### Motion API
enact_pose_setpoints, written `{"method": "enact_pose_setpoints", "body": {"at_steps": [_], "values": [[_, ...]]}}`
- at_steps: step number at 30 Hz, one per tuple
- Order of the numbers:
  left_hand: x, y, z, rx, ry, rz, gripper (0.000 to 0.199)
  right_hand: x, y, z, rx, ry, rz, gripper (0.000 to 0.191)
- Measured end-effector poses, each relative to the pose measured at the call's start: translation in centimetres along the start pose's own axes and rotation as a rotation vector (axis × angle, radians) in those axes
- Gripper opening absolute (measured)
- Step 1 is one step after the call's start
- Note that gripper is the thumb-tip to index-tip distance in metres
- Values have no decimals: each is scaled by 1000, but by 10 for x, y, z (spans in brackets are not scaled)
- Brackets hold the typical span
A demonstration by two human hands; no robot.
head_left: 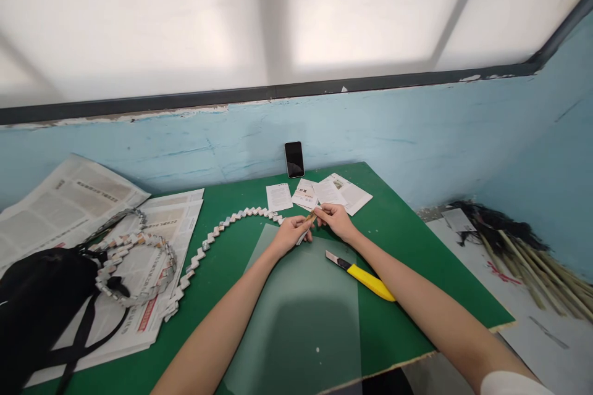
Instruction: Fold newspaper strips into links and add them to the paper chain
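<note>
Two bare hands meet over a green table (398, 216) pushed against a blue wall. Between them, just above a clear sheet (296, 296), is a small brownish piece (313, 214), probably folded paper. The left hand (293, 231) is mostly closed, fingers curled, gripping the piece between thumb and fingers, seemingly to steady it. The right hand (336, 220) is partly curled, its thumb and fingertips pinching the piece's far end, perhaps for fine control. A white bit shows beneath the left fingers; its shape is unclear.

A zigzag paper chain (199, 253) curves across the table up to the left hand; whether it joins the held piece cannot be told. The clear sheet probably shields the tabletop. A yellow-handled cutter (370, 282) lies by the right forearm, apparently kept handy, blade pointing away from the person. Beyond the hands are printed paper slips (279, 197) and a phone (294, 159) leaning upright on the wall, perhaps so its screen can be seen. Newspapers (188, 210) lie on the left.
</note>
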State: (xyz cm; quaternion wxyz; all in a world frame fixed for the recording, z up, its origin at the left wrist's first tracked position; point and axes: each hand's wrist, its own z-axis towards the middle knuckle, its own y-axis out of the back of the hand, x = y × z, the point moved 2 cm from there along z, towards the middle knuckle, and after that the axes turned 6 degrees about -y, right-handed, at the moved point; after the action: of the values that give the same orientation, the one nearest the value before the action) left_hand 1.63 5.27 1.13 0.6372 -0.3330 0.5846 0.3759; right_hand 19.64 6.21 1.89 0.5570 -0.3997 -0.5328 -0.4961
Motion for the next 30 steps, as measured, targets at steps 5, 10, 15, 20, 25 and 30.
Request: {"method": "enact_pose_setpoints", "body": {"at_steps": [5, 10, 15, 20, 25, 30], "values": [[-1, -1, 0, -23, 14, 25, 49, 0, -1, -1, 10, 3, -8, 43], [-4, -1, -1, 0, 12, 67, 49, -2, 0, 0, -35, -7, -14, 44], [-5, -1, -2, 34, 8, 55, 47, -3, 3, 0, -86, 9, -7, 42], [-1, -1, -1, 33, -15, 79, 46, 2, -1, -2, -9, -9, 0, 41], [0, -1, 1, 22, 0, 83, 50, 2, 0, -1, -52, -9, -3, 47], [4, -1, 3, 23, 4, 57, 52, -4, 6, 2, -201, 35, 0, 50]]}}
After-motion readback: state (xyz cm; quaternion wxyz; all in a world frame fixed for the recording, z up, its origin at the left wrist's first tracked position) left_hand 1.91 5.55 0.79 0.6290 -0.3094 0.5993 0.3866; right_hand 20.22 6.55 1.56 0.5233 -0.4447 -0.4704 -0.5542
